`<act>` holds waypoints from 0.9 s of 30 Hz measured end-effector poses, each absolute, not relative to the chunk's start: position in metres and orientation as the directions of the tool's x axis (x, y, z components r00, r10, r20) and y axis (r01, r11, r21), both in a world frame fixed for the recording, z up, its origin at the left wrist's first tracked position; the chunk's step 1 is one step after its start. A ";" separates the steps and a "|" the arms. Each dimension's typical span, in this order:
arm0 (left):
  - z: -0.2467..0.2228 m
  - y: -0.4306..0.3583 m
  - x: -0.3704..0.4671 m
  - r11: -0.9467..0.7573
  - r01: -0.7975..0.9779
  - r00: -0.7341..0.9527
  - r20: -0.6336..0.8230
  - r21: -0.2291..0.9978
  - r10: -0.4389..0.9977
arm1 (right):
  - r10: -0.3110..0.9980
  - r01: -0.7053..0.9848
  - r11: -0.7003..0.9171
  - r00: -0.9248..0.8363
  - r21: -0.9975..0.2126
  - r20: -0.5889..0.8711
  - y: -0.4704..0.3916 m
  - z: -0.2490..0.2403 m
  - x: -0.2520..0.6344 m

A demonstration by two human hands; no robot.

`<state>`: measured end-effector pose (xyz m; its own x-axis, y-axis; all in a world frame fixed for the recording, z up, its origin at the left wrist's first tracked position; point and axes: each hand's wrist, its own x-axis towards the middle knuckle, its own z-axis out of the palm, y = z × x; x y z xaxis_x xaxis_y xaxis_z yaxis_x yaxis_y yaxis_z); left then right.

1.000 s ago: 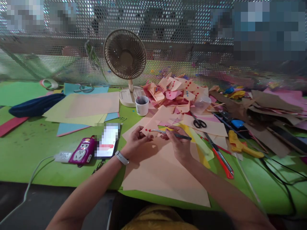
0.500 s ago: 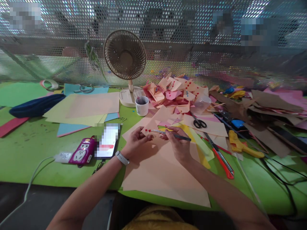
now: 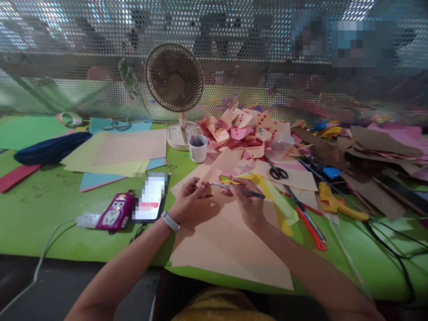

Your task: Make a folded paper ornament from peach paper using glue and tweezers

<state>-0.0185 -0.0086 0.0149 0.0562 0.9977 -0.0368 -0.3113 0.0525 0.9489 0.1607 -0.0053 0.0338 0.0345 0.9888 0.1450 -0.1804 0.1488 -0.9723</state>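
Over the green surface [image 3: 50, 200], in front of the fan [image 3: 176, 84], the left hand's [image 3: 187, 198] fingers pinch flat peach paper [image 3: 212, 170] with small red marks; the right hand's [image 3: 250, 207] fingers clamp a slim dark-handled tool [image 3: 256, 194].

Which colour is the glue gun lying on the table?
The glue gun is yellow, in the head view.

Fan [image 3: 175, 84] behind cup [image 3: 198, 150]; phone [image 3: 150, 196] right of socket block [image 3: 116, 210]; scissors [image 3: 278, 173] on sheet [image 3: 302, 179].

Matt paper sheets [image 3: 230, 240] here, smooth bare plastic on the glue gun [image 3: 329, 203], soft dark cloth pouch [image 3: 50, 148], perforated metal screen [image 3: 234, 40] gleaming behind!
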 end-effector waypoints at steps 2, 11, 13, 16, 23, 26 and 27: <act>0.015 -0.008 -0.018 0.043 -0.296 0.061 -0.026 0.954 0.998 | 0.989 -0.187 0.150 0.034 -0.971 0.146 -0.005 0.034 0.161; 0.019 -0.009 -0.018 0.048 -0.216 0.030 -0.042 0.975 0.999 | 0.986 -0.202 0.153 0.092 -0.967 0.137 0.004 0.034 0.169; 0.018 -0.009 -0.018 0.042 -0.198 0.038 -0.035 0.979 0.999 | 0.984 -0.215 0.164 0.102 -0.963 0.145 0.007 0.034 0.170; 0.016 -0.008 -0.019 0.033 -0.188 0.061 -0.021 0.982 0.998 | 0.981 -0.233 0.181 0.115 -0.955 0.158 0.010 0.033 0.171; 0.016 -0.009 -0.019 0.046 -0.195 0.085 -0.030 0.980 0.996 | 0.980 -0.220 0.179 0.126 -0.959 0.154 0.012 0.032 0.172; 0.017 -0.009 -0.018 0.051 -0.180 0.115 -0.031 0.982 0.993 | 0.983 -0.203 0.172 0.106 -0.964 0.153 0.011 0.033 0.171; 0.017 -0.009 -0.018 0.048 -0.170 0.124 -0.026 0.984 0.992 | 0.985 -0.193 0.162 0.090 -0.968 0.147 0.011 0.033 0.171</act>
